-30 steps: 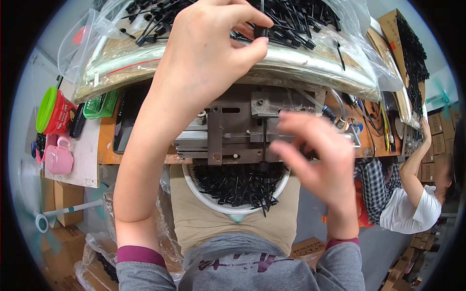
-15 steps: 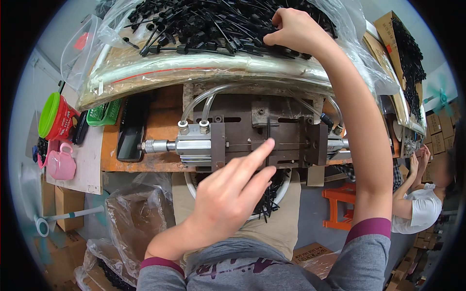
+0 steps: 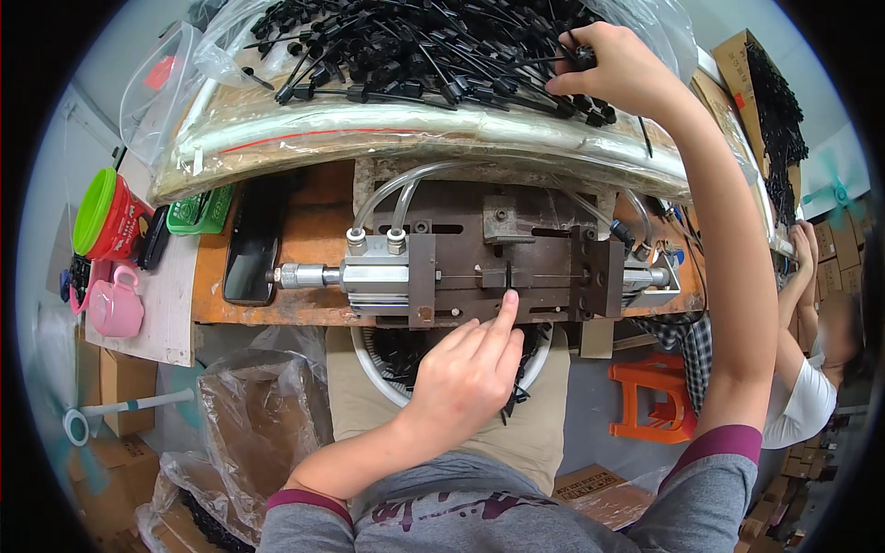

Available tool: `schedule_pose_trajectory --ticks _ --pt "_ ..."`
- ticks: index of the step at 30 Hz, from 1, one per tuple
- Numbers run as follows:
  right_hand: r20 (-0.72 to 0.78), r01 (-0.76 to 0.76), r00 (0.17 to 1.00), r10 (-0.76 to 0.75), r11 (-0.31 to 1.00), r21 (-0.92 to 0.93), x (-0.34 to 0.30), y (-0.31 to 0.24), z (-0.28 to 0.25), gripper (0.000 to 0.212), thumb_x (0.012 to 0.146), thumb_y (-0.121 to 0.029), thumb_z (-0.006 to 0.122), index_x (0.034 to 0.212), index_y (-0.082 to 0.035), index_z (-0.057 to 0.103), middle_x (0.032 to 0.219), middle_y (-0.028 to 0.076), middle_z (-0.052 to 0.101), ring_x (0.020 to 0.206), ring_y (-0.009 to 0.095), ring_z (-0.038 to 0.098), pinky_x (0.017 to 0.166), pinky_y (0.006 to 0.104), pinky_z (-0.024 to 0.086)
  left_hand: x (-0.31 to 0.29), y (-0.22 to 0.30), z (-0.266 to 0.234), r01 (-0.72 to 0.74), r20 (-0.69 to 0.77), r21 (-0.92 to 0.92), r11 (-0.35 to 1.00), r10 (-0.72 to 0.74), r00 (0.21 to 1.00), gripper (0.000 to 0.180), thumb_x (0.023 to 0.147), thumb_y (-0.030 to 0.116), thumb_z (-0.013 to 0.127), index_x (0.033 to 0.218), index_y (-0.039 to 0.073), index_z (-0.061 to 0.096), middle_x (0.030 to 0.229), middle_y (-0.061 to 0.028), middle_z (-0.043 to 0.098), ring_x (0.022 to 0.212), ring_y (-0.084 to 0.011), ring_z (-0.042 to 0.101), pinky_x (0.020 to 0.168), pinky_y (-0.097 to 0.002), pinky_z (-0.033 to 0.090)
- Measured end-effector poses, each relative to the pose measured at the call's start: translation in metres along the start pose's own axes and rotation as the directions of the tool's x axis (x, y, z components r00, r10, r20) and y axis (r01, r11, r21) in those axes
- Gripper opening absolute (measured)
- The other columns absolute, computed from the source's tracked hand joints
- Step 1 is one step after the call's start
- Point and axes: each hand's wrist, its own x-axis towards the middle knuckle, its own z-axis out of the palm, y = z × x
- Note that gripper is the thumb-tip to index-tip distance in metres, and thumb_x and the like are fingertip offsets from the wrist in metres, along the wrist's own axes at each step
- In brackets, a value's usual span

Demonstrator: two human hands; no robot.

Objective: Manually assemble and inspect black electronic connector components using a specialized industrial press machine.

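Observation:
My left hand (image 3: pixel 461 373) is at the front of a metal jig (image 3: pixel 544 235) with a pneumatic cylinder (image 3: pixel 369 275) on the wooden bench. Its index fingertip presses on a small black plastic part (image 3: pixel 508 275) standing in the jig's slot, and the other fingers are curled. My right hand (image 3: pixel 613 69) reaches up to the far right of a heap of black plastic parts (image 3: pixel 406 46) in a plastic-lined tray (image 3: pixel 369 138). It pinches one part from the heap.
A white bowl (image 3: pixel 369 373) of black parts sits below the jig at my lap. A dark phone (image 3: pixel 249 249), green basket (image 3: pixel 207 212), red pot (image 3: pixel 111 217) and pink cup (image 3: pixel 115 304) lie left. At right are an orange stool (image 3: pixel 654 405) and another person (image 3: pixel 802 405).
My left hand came down from the heap to the jig and put its finger on the part. My right hand left the jig and rose to the heap.

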Motion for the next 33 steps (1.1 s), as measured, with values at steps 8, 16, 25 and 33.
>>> schedule_pose_trajectory --ticks 8,16,25,33 --pt "-0.032 -0.080 0.994 0.107 0.883 0.463 -0.012 0.034 -0.020 0.027 0.086 -0.031 0.080 0.096 -0.007 0.072 0.063 -0.004 0.056 0.053 0.003 0.044 0.053 0.0202 0.034 0.010 -0.008 0.000 0.006 0.012 -0.004 1.000 -0.006 1.000 0.025 0.071 0.008 0.080 0.094 0.001 0.071 0.129 -0.0181 0.066 0.072 -0.0224 0.069 0.067 -0.0308 0.055" --pt "-0.097 -0.011 0.979 0.179 0.522 0.853 -0.024 0.059 -0.025 0.032 0.098 -0.028 0.067 0.116 -0.002 0.070 0.097 0.004 0.069 0.062 0.001 0.048 0.055 0.0158 0.039 0.009 -0.010 -0.002 0.016 0.032 -0.010 1.000 -0.015 0.999 0.023 0.072 0.007 0.080 0.093 0.001 0.071 0.129 -0.0162 0.067 0.063 -0.0204 0.067 0.061 -0.0295 0.053" --pt "-0.012 -0.010 0.973 0.231 0.090 0.996 -0.118 -0.035 -0.009 0.025 0.101 -0.025 0.061 0.103 0.000 0.068 0.064 0.000 0.060 0.051 0.002 0.046 0.045 0.0191 0.033 0.000 -0.013 -0.017 0.019 0.024 -0.236 0.971 -0.013 1.000 0.035 0.072 0.014 0.086 0.102 0.002 0.072 0.128 -0.0145 0.068 0.064 -0.0167 0.066 0.062 -0.0256 0.054" --pt "0.289 -0.213 0.951 0.109 -0.448 0.868 -0.195 -0.069 0.058 0.021 0.099 -0.019 0.058 0.101 0.002 0.061 0.091 0.013 0.068 0.046 0.006 0.047 0.042 0.0213 0.035 0.004 -0.009 -0.051 0.196 -0.051 -0.652 0.732 -0.299 0.953 0.077 0.065 0.005 0.092 0.133 -0.003 0.057 0.137 -0.0213 0.058 0.093 -0.0189 0.068 0.078 -0.0291 0.060"
